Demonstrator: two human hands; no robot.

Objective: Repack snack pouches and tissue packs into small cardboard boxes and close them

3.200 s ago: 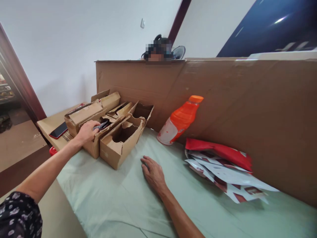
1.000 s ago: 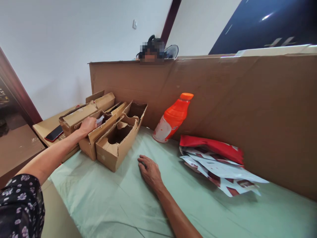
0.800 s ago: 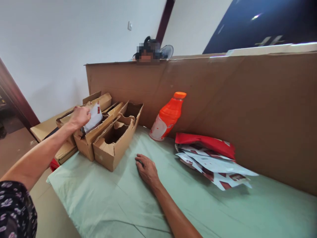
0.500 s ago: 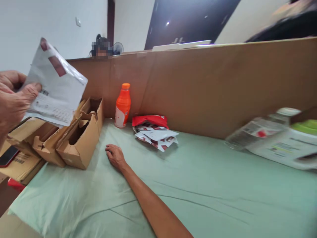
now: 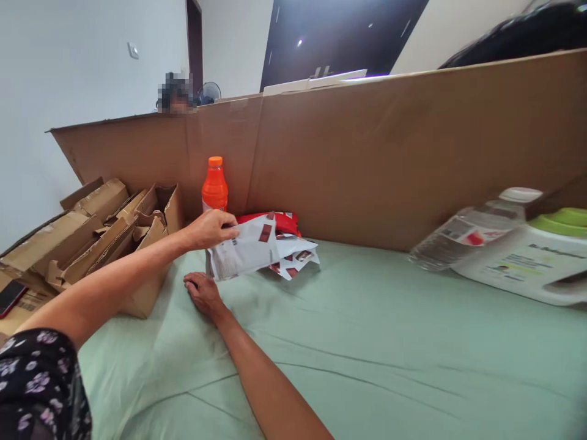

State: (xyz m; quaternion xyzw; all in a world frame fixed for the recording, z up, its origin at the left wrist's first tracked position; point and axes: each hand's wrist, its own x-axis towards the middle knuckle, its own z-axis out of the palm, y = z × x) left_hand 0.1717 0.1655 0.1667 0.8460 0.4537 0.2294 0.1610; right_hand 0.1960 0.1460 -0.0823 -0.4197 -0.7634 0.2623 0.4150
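My left hand [image 5: 212, 230] pinches the edge of a flat white packet [image 5: 245, 249] with brown-red patches and fine print. The packet hangs tilted over the cloth, in front of a small pile of similar white packets [image 5: 298, 253] and a red pouch [image 5: 288, 223], and partly covers them. Just below, my right hand [image 5: 204, 295] rests on the green cloth [image 5: 367, 330], its fingers loosely bent and apart, with nothing seen in them. Behind my left hand stands an orange bottle [image 5: 215, 186], its lower part hidden.
Open cardboard boxes [image 5: 147, 244] stand in rows at the left, with a phone [image 5: 11, 296] beside them. A tall cardboard panel [image 5: 367, 159] closes off the back. A clear plastic bottle [image 5: 472, 232] and a white jug [image 5: 532, 263] lie at the right. Beyond the panel, a person's head [image 5: 177, 95] shows.
My left hand has carried the white packet from the upper left down and right to the pile. The right hand stays on the cloth. The view has shifted slightly.
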